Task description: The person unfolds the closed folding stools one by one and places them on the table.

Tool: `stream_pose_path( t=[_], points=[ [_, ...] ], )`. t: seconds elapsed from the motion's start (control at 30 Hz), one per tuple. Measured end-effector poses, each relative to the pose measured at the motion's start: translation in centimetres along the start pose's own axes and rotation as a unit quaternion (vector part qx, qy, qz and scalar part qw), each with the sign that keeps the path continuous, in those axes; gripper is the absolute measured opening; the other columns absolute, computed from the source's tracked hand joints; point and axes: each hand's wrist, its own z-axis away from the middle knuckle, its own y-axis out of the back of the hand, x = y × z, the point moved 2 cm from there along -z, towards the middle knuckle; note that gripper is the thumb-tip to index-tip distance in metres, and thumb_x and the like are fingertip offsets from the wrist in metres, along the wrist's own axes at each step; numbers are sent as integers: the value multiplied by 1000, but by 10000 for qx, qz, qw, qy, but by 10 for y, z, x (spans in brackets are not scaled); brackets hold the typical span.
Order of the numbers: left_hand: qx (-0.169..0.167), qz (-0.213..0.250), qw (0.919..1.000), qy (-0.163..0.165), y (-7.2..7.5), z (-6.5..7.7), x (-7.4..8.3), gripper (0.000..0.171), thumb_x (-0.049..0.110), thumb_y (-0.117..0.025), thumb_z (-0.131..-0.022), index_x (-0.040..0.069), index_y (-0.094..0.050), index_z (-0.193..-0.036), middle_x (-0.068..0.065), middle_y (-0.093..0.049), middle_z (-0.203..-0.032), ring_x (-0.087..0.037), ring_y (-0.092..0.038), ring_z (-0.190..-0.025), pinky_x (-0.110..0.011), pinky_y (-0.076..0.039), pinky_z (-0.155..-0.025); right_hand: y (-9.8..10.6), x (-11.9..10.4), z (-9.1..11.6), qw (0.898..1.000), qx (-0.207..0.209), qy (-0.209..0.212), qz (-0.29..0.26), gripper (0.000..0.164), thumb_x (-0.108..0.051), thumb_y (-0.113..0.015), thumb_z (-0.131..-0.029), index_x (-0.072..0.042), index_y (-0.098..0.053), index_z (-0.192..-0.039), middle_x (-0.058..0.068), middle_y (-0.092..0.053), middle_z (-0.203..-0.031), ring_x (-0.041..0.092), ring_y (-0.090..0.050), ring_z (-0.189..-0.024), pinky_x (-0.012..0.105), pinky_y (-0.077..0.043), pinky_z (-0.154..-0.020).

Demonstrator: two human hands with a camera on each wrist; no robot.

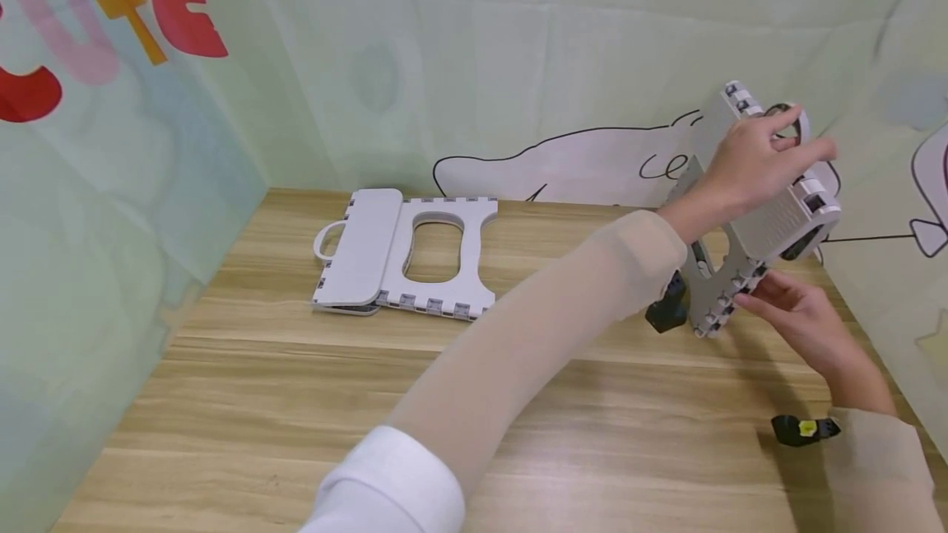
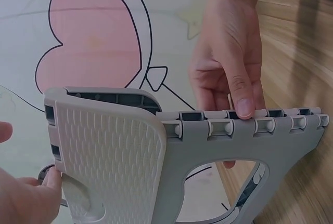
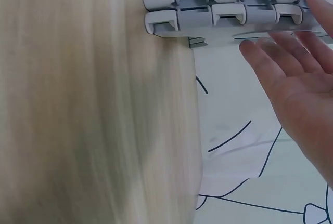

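Observation:
A grey-white folding step stool [image 1: 770, 224], folded flat, is tilted up on its edge at the table's right side. My left hand [image 1: 763, 155] reaches over its upper end and holds it at the carry handle [image 1: 800, 126]; in the left wrist view, the fingertips [image 2: 52, 178] lie by the handle slot. Lower down, my right hand [image 1: 800, 315] grips the hinged edge, thumb on the near side and fingers behind the panel. The right wrist view shows the right hand [image 3: 307, 78] around the hinge segments [image 3: 223, 8].
A second folded step stool [image 1: 363, 245] lies flat on the wooden table [image 1: 333, 410] toward the back left, its handle pointing left. Printed cloth walls [image 1: 481, 64] enclose the table at the back and both sides. Black straps [image 1: 803, 430] sit at the wrists.

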Motion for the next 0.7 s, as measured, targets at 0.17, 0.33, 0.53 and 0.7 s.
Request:
stream_pose_path(
  t=[0.17, 0.33, 0.53, 0.7],
  points=[
    [-36, 77, 10000, -15, -1, 1, -1, 60, 33, -66, -92, 37, -45, -148, 20, -48, -143, 15, -55, -106, -3, -37, -85, 4, 0, -2, 9997, -160, 171, -99, 47, -13, -59, -102, -3, -47, -147, -28, -57, -119, -13, -54, -105, 8, -46, -81],
    [36, 83, 9999, -77, -1, 1, -2, 59, 32, -67, -92, 36, -47, -147, 23, -51, -139, 17, -54, -105, -2, -36, -85, 7, 3, -4, 9998, -197, 99, -23, 49, -15, -58, -102, -1, -45, -148, -29, -54, -119, -15, -52, -105, 7, -46, -80],
    [472, 330, 9977, -368, 1, 6, -12, 47, 27, -68, -93, 29, -59, -139, 17, -57, -127, 15, -55, -97, -1, -41, -79, 7, 6, -6, 9991, -269, 107, -316, 44, -11, -58, -102, -7, -50, -145, -28, -55, -121, -14, -52, -106, 7, -46, -82],
    [828, 577, 9920, -762, 3, 9, -25, 36, 17, -66, -93, 18, -65, -129, 12, -55, -117, 14, -53, -90, -2, -43, -77, 5, 9, -8, 9960, -393, 223, -776, 41, -4, -57, -101, -13, -55, -141, -25, -57, -122, -10, -55, -108, 8, -47, -84]
  ],
)
